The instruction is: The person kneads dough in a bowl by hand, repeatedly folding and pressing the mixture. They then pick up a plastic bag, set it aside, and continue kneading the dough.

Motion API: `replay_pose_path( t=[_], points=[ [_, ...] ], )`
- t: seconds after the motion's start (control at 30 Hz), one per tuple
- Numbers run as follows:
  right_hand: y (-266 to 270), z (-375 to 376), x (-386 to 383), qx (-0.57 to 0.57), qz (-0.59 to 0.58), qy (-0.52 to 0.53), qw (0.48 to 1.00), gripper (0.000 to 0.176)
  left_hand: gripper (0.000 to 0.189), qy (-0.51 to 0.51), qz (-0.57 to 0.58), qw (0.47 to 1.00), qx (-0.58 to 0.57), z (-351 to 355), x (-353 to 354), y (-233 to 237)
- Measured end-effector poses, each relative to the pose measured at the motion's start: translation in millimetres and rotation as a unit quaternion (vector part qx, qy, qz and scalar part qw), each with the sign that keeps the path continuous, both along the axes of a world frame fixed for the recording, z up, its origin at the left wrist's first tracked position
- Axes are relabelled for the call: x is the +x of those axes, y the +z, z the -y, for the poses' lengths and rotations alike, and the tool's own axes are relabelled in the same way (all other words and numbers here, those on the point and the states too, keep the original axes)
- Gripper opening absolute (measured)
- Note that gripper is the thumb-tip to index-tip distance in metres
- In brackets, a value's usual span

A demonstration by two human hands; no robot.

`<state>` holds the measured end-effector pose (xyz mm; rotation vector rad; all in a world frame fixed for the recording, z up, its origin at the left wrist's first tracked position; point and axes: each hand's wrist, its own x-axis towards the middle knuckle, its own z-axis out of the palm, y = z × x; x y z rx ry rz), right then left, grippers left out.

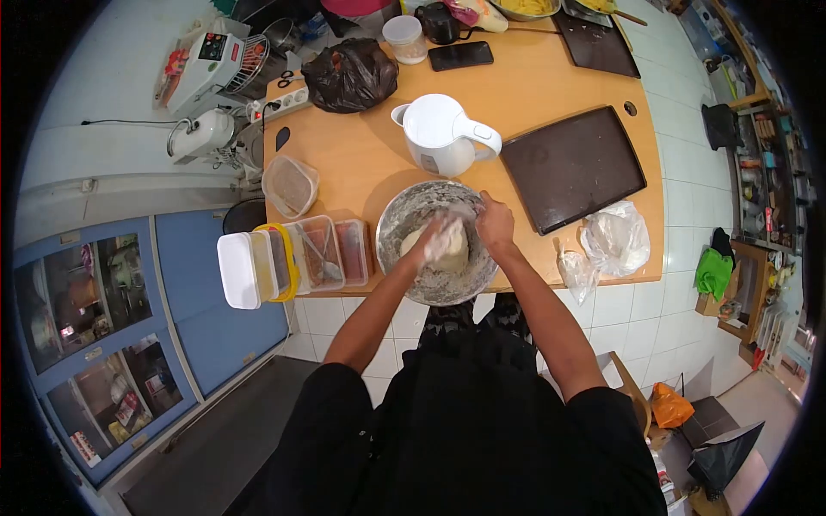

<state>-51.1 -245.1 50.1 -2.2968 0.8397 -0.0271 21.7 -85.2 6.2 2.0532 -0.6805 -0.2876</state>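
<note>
A metal mixing bowl (396,202), its inner wall smeared with flour and dough, stands at the near edge of the wooden table. Inside lies a lump of pale dough (456,258). My left hand (437,242), whitened with flour, is down in the bowl at the dough; motion blur smears its fingers. With my right hand (494,222) I grip the bowl's right rim, fingers wrapped over the edge. A white electric kettle (436,129) stands just behind the bowl.
Plastic containers (318,249) line the table to the left. A dark baking tray (572,168) and clear plastic bags (616,239) lie to the right. Toward the back are a black plastic bag (351,76), a phone (461,56) and a power strip (288,103).
</note>
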Motion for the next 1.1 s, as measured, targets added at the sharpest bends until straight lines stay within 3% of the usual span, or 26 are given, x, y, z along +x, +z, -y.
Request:
replay_pose_path(
  t=[0.07,0.13,0.27,0.33,0.4,0.5,0.57,0.63,0.73,0.83,0.93,1.03,1.1],
  points=[
    [-8,-2,-2,-0.013,-0.001,-0.003,1.000,0.026,0.044,-0.180,0.249,0.947,0.097,-31,-11,27],
    [8,-3,-1,-0.002,-0.015,-0.006,1.000,0.029,0.044,-0.279,0.297,0.895,0.181,-60,-16,47],
    [6,-4,-1,-0.001,-0.027,0.000,1.000,0.029,0.033,-0.290,0.057,0.892,0.343,-56,-13,91],
    [6,-5,-1,-0.004,-0.027,-0.002,1.000,0.028,0.028,-0.281,0.048,0.877,0.387,-53,-18,89],
    [6,-8,-2,-0.002,-0.028,-0.002,1.000,0.027,0.026,-0.281,0.132,0.873,0.377,-68,-35,42],
    [4,-6,-5,0.002,-0.021,-0.011,1.000,0.025,0.031,-0.218,0.168,0.897,0.346,-64,-46,-8],
    [3,-7,-6,0.008,-0.008,-0.009,1.000,0.026,0.032,-0.222,0.185,0.907,0.307,-58,-56,-17],
    [3,-7,-4,0.012,-0.008,-0.012,1.000,0.026,0.032,-0.275,0.236,0.904,0.227,-51,-56,-11],
    [-1,-6,-3,0.004,0.005,-0.010,1.000,0.024,0.031,-0.389,0.221,0.875,0.184,-37,-44,-4],
    [4,-7,-5,0.003,0.011,-0.019,1.000,0.021,0.027,-0.438,0.242,0.846,0.182,-21,-31,-19],
    [6,-7,-11,0.023,0.027,-0.026,0.999,0.017,0.020,-0.357,0.128,0.843,0.382,23,-19,-37],
    [1,-2,-6,0.013,0.048,-0.023,0.998,0.014,0.015,-0.090,0.070,0.944,0.310,41,-7,-74],
    [0,-4,-7,0.005,0.041,-0.022,0.999,0.013,0.014,0.002,-0.058,0.994,0.091,33,-1,-102]
  ],
)
